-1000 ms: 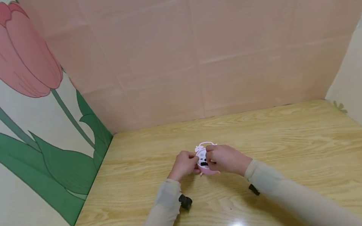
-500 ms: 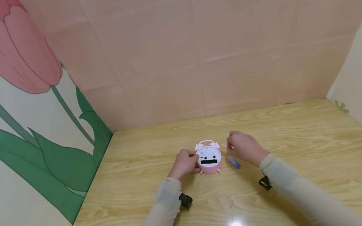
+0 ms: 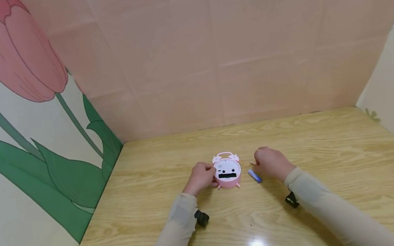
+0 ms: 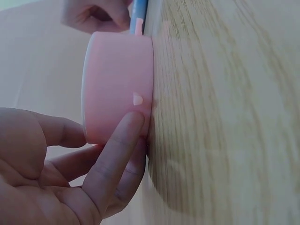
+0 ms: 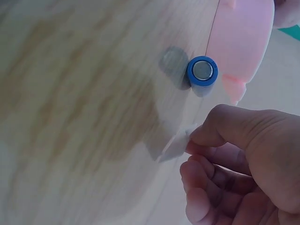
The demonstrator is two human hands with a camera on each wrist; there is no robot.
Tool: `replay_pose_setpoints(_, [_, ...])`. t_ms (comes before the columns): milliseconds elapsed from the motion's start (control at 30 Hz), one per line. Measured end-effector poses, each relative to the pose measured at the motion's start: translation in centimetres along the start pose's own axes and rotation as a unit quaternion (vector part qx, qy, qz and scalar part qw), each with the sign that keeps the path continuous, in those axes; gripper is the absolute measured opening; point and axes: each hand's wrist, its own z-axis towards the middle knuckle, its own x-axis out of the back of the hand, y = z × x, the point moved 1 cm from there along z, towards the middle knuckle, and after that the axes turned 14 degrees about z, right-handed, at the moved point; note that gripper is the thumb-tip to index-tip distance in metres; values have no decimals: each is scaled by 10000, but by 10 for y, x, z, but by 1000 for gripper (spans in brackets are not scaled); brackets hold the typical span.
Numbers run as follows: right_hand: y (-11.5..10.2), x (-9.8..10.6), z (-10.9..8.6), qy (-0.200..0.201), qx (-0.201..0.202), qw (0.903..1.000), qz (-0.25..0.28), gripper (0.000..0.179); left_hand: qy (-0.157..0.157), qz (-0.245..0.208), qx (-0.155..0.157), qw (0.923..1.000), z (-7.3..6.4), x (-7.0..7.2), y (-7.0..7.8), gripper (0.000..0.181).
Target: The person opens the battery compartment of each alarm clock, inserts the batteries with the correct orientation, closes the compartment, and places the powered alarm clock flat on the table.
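Left hand (image 3: 200, 177) grips a pink clock (image 3: 227, 168), seemingly steadying it, as right hand (image 3: 271, 163) pinches a pale piece (image 5: 177, 144) near a battery (image 3: 254, 176)

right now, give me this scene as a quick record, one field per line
pink alarm clock: flat on the wooden table, dark slot facing up
left hand: grips the clock's left side
right hand: pinches a small whitish piece, exact kind unclear
blue battery: on the table, right of the clock, apart from it
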Motion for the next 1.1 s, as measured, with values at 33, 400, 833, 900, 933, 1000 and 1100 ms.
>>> replay_pose_setpoints(33, [0, 0, 0, -20, 3, 10000, -11, 19, -2, 2, -8, 10000, 0, 0, 0, 24])
replay_pose_setpoints(400, [-5, 1, -1, -94, 125, 9998, 108, 19, -43, -31, 95, 9999, 0, 1, -1, 26])
replay_pose_setpoints(833, [-17, -7, -2, -892, 264, 9947, 445, 4, -18, -36, 66, 10000, 0, -1, -1, 26])
replay_pose_setpoints(900, [-18, -7, -2, -853, 330, 9948, 438, 6, -32, -20, 96, 9999, 0, -1, 0, 26])
replay_pose_setpoints(933, [-18, -8, -2, -835, 342, 9950, 439, 6, -34, -11, 101, 9999, -1, -1, 0, 26])
replay_pose_setpoints(1000, [-18, -7, -2, -827, 325, 9948, 488, 6, -35, -5, 129, 9999, -1, 0, 1, 26])
replay_pose_setpoints(1100, [-19, -7, 0, -696, 228, 9957, 570, 7, -13, -25, 143, 9999, -1, 0, 1, 26])
